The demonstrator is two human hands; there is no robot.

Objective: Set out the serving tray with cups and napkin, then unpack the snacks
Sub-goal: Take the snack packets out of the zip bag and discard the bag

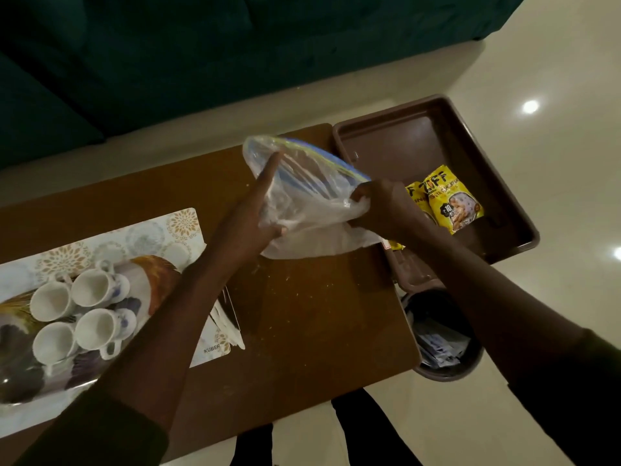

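Observation:
Both hands hold a clear plastic zip bag (302, 193) with a blue strip above the brown table. My left hand (260, 210) grips its left side, index finger stretched along the opening. My right hand (379, 203) is bunched on the bag's lower right corner. Yellow snack packets (452, 200) lie in a brown plastic tray (420, 136) at the table's right end. Several white cups (97, 287) stand on a patterned serving tray (141, 274) at the left. White napkins (225, 324) lie at that tray's right edge, partly hidden by my left forearm.
A floral placemat (183, 223) lies under the serving tray. A dark bin (443, 334) with papers stands on the floor beside the table's right corner. A dark green sofa (168, 45) runs along the far side. The table (302, 314) has crumbs in its middle.

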